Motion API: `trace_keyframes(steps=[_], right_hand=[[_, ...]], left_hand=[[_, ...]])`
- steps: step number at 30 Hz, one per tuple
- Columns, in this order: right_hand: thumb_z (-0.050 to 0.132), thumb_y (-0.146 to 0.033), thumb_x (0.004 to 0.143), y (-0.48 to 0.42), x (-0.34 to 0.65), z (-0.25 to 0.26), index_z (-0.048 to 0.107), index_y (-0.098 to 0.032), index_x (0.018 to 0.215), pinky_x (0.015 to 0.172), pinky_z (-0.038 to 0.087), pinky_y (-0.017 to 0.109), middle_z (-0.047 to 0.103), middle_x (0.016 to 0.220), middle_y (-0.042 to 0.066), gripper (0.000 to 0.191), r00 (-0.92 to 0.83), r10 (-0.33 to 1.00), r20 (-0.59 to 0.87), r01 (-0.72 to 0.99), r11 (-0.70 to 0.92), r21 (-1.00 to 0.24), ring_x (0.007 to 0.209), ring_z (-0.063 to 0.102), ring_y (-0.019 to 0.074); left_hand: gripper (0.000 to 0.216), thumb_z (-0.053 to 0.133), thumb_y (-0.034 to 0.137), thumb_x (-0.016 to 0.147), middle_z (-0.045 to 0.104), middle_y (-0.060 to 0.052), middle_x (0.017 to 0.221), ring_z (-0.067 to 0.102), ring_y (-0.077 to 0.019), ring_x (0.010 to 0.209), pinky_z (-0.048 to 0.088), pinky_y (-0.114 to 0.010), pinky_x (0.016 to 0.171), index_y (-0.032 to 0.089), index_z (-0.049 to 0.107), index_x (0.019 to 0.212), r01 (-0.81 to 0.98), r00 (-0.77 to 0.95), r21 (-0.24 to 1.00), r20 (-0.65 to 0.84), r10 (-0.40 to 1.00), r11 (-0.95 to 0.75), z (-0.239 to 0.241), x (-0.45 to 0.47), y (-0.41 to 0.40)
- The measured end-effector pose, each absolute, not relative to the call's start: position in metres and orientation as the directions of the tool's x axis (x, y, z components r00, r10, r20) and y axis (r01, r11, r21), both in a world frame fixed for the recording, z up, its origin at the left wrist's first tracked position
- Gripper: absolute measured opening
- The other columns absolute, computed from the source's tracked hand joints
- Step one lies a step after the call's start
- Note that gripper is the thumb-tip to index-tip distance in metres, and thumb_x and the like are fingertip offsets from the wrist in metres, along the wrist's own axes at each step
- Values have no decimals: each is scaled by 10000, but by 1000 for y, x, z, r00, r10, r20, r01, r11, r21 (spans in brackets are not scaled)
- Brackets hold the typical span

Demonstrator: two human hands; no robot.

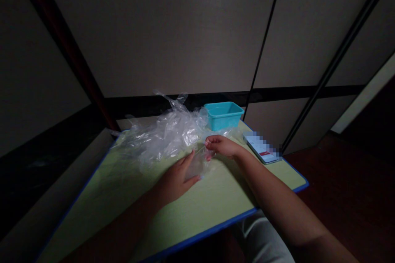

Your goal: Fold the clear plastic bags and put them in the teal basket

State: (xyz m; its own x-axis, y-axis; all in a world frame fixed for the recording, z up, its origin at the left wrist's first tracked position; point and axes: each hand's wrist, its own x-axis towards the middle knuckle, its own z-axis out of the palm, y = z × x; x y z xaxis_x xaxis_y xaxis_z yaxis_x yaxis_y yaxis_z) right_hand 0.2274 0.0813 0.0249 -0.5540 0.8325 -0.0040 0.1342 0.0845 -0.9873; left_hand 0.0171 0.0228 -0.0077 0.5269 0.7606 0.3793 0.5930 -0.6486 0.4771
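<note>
My left hand [177, 176] lies on the pale green table [123, 197], fingers stretched out and pressing down a small clear plastic bag [200, 162]. The fingers of my right hand [220, 146] are pinched on the upper edge of that same bag. Just behind both hands sits a crumpled heap of clear plastic bags [163, 133].
A turquoise plastic tub [224, 115] stands at the table's far edge. A phone [262, 148] lies at the right edge. The table has a blue rim and stands against a dark panelled wall. The room is dim.
</note>
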Motion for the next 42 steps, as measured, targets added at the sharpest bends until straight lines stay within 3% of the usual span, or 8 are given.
trace_keyframes(steps=[3, 8, 13, 21, 28, 31, 37, 42], right_hand=[[599, -495, 689, 80, 225, 25, 437, -175, 664, 456, 416, 212, 504, 549, -47, 359, -533, 846, 5, 144, 96, -985, 475, 539, 101], [606, -446, 716, 80, 226, 26, 448, -165, 639, 387, 369, 172, 476, 530, -57, 331, -486, 874, 16, 214, 137, -967, 409, 449, 57], [472, -442, 845, 80, 226, 28, 489, -152, 688, 363, 347, 163, 470, 516, -43, 330, -374, 925, -64, 368, 85, -926, 385, 443, 56], [316, -486, 905, 82, 228, 28, 533, -137, 794, 358, 336, 180, 555, 593, 13, 425, -262, 952, -157, 560, 18, -828, 378, 478, 70], [358, -543, 869, 83, 230, 25, 529, -151, 783, 365, 339, 194, 547, 570, 16, 436, -275, 948, -158, 590, 37, -806, 380, 472, 79], [378, -551, 858, 84, 231, 23, 530, -152, 781, 360, 329, 178, 543, 566, 12, 433, -288, 944, -160, 598, 47, -800, 388, 466, 72], [339, -491, 894, 84, 230, 21, 532, -148, 843, 336, 340, 167, 582, 721, 47, 397, -299, 945, -133, 564, 63, -823, 394, 481, 61], [396, -530, 858, 80, 226, 24, 505, -159, 911, 345, 399, 178, 601, 910, 73, 391, -405, 906, -126, 384, 44, -922, 413, 501, 55]], left_hand=[[804, 655, 292, 707, 378, -130, 1369, 382, -279, 1230, 320, -444, 1008, 232, 228, 1384, 572, 544, 492, 372, 752, -657, -8, 18, 22], [734, 610, 205, 733, 412, -106, 1324, 395, -251, 1207, 328, -424, 1002, 245, 249, 1371, 558, 544, 500, 382, 747, -662, -7, 18, 24], [697, 660, 244, 695, 462, -93, 1239, 423, -261, 1148, 355, -416, 964, 236, 344, 1317, 574, 525, 500, 384, 760, -649, -5, 17, 25], [666, 668, 180, 631, 549, -27, 922, 481, -224, 935, 393, -380, 865, 226, 438, 1255, 594, 483, 520, 380, 789, -614, -4, 17, 28], [240, 531, 217, 755, 573, -38, 805, 496, -208, 837, 405, -336, 777, 209, 654, 960, 587, 492, 482, 427, 759, -651, 0, 16, 31], [204, 467, 255, 806, 561, -29, 765, 500, -194, 797, 397, -321, 753, 214, 666, 790, 599, 443, 475, 473, 762, -644, 2, 15, 32], [273, 431, 329, 824, 529, -23, 775, 512, -173, 761, 400, -275, 701, 187, 563, 631, 506, 134, 692, 526, 840, -514, 9, 15, 31], [226, 447, 359, 812, 547, -1, 759, 535, -170, 770, 417, -256, 698, 185, 587, 782, 309, 26, 873, 389, 921, -377, 12, 17, 27]])
